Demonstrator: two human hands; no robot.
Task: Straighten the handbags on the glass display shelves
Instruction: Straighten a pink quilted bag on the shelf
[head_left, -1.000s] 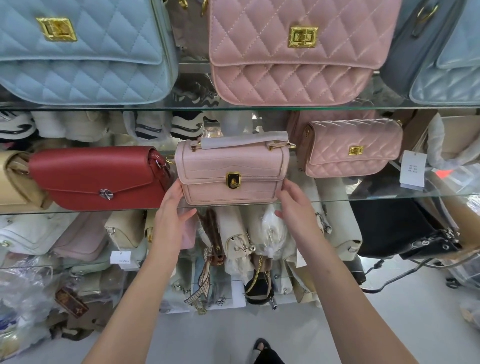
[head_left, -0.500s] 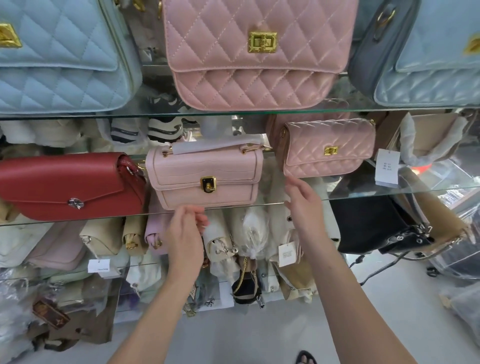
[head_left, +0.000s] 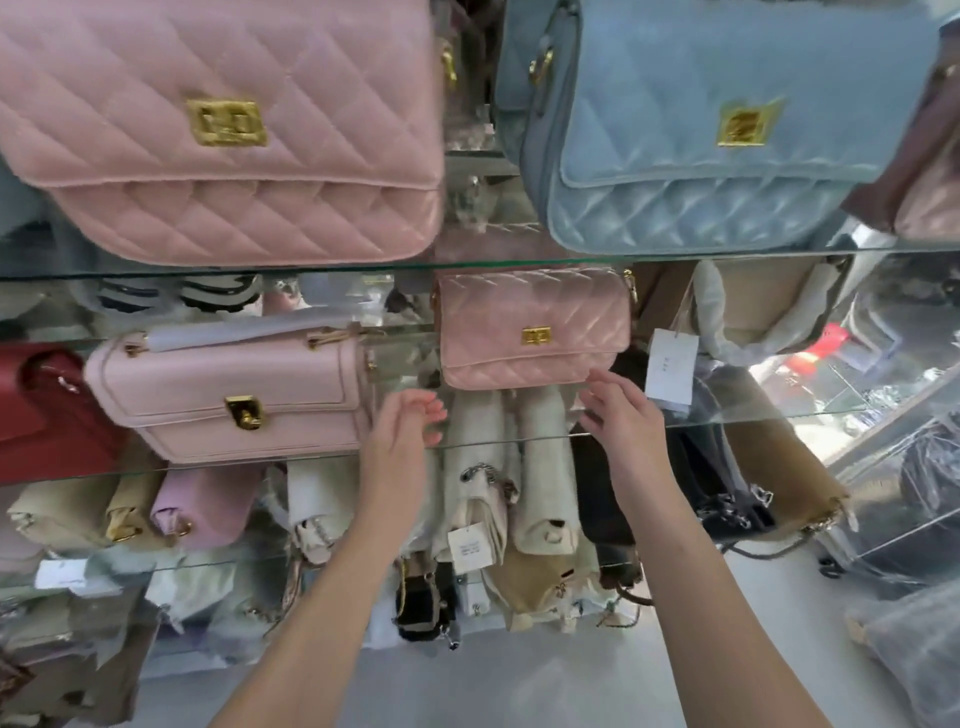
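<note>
Pink, quilted: the small quilted bag is sitting on the middle glass shelf, set back from the front edge, clasp facing us, and we are judging it the item now in hand. The right hand is hovering open with fingers straight, fingertips at the bag's lower right corner; we are unable to tell whether they are touching it. The left hand is hanging in the gap between this bag and the pale pink bag, fingers loosely curled and gripping nothing. The pale pink bag is standing at the shelf's front edge, face forward and level, so we are counting it as done. The red bag, just beside it on the left and partly out of view, is facing forward likewise. On the upper shelf, the large pink bag and the blue bag are standing side by side, both faces out; we are seeing nothing there asking for work, though blur is limiting that call. Remaining, by our reckoning: drawing the small quilted bag forward into line with its neighbour, then checking the wrapped bag at the right end of the same shelf.
</note>
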